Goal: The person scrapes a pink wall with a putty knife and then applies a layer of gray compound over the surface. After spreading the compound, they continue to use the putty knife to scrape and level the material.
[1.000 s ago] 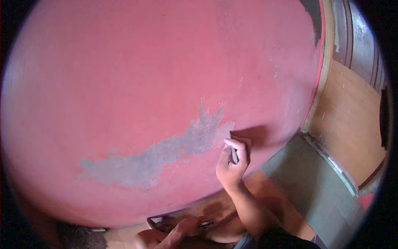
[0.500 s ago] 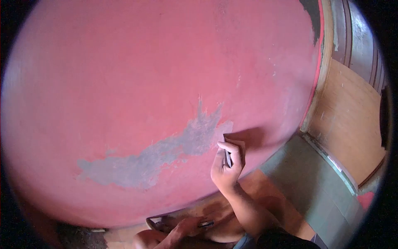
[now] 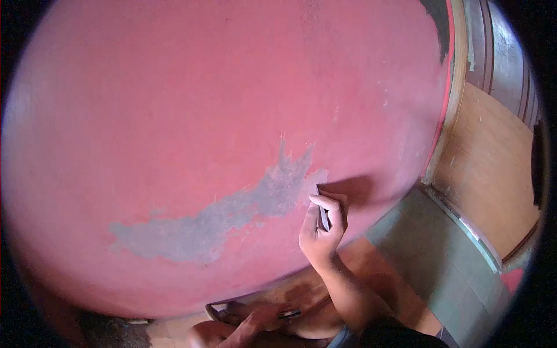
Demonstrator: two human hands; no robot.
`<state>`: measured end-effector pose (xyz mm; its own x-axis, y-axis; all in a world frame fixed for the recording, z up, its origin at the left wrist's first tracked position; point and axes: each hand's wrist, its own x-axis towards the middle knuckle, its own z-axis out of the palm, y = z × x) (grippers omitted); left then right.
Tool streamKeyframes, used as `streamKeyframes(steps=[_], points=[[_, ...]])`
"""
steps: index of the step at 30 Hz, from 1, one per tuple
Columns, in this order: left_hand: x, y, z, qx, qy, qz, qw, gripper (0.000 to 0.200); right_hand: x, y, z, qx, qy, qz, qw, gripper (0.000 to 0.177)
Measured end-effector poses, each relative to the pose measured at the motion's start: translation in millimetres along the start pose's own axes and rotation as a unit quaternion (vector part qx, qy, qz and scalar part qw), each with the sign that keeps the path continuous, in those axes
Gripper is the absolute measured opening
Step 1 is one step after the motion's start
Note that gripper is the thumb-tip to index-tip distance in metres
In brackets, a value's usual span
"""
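Observation:
My right hand (image 3: pixel 322 229) is raised against the pink wall (image 3: pixel 191 104), its fingers closed on a thin flat scraper (image 3: pixel 322 214). The tool's tip is at the right end of a grey bare patch (image 3: pixel 214 223), and a dark shadow falls on the wall to its right. Low in the view, my left hand (image 3: pixel 270 316) rests near my legs, closed on a small dark object (image 3: pixel 289 314) that I cannot make out clearly.
Green-grey floor tiles (image 3: pixel 423 243) lie at the lower right, beside orange-brown ones. A wooden panel (image 3: pixel 484 168) stands at the right, next to the wall's light edge trim (image 3: pixel 455 87). Dark debris (image 3: pixel 119 332) lies at the bottom left.
My right hand with the scraper has shifted slightly to the right in the view. My left hand has barely moved.

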<state>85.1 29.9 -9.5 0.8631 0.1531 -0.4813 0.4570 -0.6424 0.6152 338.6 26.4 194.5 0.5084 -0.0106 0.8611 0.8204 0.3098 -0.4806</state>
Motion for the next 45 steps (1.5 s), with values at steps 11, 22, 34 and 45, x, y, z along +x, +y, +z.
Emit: streamKeyframes(steps=[11, 22, 34, 45], points=[[18.5, -68.2, 42.3, 0.067, 0.028, 0.062, 0.995, 0.065, 7.5, 7.7, -2.5, 0.050, 0.033, 0.070, 0.996, 0.027], [7.9, -26.0, 11.7, 0.061, 0.001, 0.004, 0.998, 0.065, 2.4, 6.8, -2.3, -0.010, 0.006, -0.010, 1.000, 0.031], [7.5, -18.5, 3.9, 0.030, 0.009, 0.030, 0.999, 0.066, -1.9, 5.6, 1.7, 0.001, -0.006, -0.014, 1.000, 0.027], [10.1, -10.3, 1.4, 0.040, 0.007, 0.011, 0.999, 0.066, -2.7, 6.1, 2.8, -0.002, -0.010, -0.018, 1.000, 0.024]])
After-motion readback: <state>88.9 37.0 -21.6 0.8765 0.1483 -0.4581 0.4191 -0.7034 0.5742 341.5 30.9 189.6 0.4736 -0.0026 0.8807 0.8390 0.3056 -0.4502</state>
